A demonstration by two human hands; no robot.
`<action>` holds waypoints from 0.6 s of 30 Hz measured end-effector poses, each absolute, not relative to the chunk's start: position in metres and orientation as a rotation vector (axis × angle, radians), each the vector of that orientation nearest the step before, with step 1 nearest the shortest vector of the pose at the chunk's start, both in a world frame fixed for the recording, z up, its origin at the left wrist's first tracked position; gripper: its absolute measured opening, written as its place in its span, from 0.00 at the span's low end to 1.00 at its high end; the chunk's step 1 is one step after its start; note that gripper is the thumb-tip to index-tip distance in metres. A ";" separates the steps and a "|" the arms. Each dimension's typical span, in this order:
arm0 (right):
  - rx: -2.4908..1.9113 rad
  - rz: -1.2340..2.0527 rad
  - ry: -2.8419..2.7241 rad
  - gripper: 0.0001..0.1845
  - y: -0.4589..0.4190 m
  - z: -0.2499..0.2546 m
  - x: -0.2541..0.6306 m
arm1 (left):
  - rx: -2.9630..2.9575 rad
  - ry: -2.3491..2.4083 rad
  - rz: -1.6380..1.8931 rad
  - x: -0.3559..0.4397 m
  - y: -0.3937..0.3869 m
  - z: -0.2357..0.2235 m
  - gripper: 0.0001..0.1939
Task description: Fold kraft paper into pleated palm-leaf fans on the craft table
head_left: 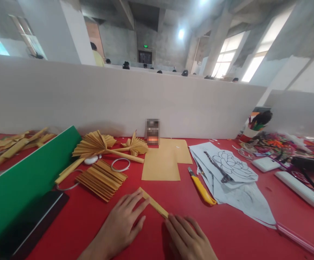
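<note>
A narrow folded strip of yellow-brown paper lies slantwise on the red tabletop between my hands. My left hand rests with fingers stretched and apart, its fingertips at the strip's upper left end. At the lower right end, the fingers of my right hand lie side by side over the strip; its thumb is hidden. Just beyond my left hand is a pleated brown paper sheet. Flat yellow-brown paper sheets lie straight ahead, and a yellow utility knife is beyond my right hand.
Paper fans on rolled sticks and a wire ring lie to the left, near a green board and a dark flat case. Right are lotus drawings, pink straws and clutter. A white partition closes the back.
</note>
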State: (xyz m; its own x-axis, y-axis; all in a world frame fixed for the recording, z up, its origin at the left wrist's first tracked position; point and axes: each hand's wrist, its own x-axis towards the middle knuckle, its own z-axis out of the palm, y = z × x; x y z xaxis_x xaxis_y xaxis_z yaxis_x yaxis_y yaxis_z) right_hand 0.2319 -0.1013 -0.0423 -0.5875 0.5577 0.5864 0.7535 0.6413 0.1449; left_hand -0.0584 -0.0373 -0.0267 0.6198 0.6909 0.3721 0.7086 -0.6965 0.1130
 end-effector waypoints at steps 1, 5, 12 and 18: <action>-1.041 -0.509 -2.320 0.19 -0.096 -0.046 0.224 | -2.768 -1.216 -0.614 -0.059 -0.039 -0.029 0.28; -1.061 -0.440 -2.403 0.20 -0.064 -0.042 0.213 | -2.710 -1.312 -0.663 -0.057 -0.042 -0.034 0.23; -1.289 -0.282 -2.478 0.09 0.008 -0.008 0.219 | -2.867 -1.383 -0.719 -0.024 0.015 -0.014 0.09; -1.194 -0.236 -2.381 0.12 0.021 -0.012 0.221 | -2.957 -1.538 -0.836 -0.013 0.035 -0.013 0.13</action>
